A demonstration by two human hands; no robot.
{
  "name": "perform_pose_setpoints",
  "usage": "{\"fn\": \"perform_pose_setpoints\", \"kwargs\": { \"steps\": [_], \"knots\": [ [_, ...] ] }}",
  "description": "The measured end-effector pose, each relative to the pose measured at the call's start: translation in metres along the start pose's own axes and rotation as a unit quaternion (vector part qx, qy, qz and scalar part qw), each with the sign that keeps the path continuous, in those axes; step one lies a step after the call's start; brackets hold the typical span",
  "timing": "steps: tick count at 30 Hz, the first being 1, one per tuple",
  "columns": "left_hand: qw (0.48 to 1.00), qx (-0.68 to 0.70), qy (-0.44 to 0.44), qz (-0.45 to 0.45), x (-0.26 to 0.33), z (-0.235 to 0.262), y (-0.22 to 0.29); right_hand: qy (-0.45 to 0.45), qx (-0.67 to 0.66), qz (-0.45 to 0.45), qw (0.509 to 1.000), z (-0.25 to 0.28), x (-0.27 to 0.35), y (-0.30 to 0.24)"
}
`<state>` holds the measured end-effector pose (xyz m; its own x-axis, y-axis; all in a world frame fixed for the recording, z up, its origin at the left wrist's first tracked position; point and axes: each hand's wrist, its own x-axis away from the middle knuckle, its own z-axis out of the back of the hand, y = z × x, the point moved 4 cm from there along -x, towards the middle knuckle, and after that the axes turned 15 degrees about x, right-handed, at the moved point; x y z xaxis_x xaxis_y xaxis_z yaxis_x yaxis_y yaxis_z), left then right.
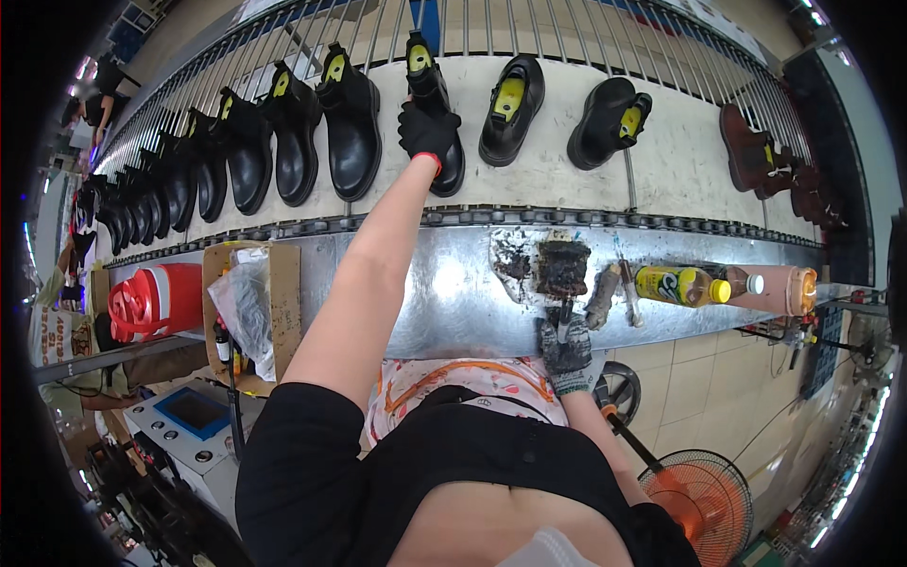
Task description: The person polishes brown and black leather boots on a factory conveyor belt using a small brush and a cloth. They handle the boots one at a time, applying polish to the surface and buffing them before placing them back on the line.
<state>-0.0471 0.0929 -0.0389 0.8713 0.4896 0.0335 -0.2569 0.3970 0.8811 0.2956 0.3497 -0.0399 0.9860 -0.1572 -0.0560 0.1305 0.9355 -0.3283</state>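
My left hand (427, 130), in a black glove with a red cuff, is closed on the upper part of a black ankle boot (453, 170) standing on the white conveyor belt. The boot's pull tab and yellow lining show above my fingers. My right hand (567, 352) wears a grey-white glove blackened with stains. Near the front edge of the metal ledge, it is closed round the handle of a blackened brush (564, 268). The wide head of the brush rests beside a black smeared patch (512, 255) on the ledge.
Several black boots line the belt (557, 203) to the left; two lie tilted to the right, with brown boots (746, 142) beyond. A chain (491, 215) edges the belt. On the ledge are bottles (682, 285), a cardboard box (286, 312) and a red jug (156, 302). A fan (697, 501) stands low right.
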Motion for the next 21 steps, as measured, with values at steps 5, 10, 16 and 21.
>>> {"fn": "perform_pose_setpoints", "kwargs": {
  "steps": [5,10,16,21],
  "knots": [
    [0.994,0.075,-0.056,-0.053,-0.029,0.010,-0.025,-0.008,-0.013,0.007,1.000,-0.010,-0.001,0.004],
    [0.953,0.217,-0.205,-0.058,0.032,0.077,0.025,-0.027,-0.066,-0.030,0.997,-0.021,0.004,0.012],
    [0.926,0.289,-0.233,-0.071,0.123,0.150,-0.018,0.012,0.011,0.058,0.998,-0.008,-0.001,0.001],
    [0.959,0.206,-0.168,-0.095,0.208,0.185,-0.046,0.026,-0.029,0.039,0.998,-0.026,-0.001,0.015]
  ]
}}
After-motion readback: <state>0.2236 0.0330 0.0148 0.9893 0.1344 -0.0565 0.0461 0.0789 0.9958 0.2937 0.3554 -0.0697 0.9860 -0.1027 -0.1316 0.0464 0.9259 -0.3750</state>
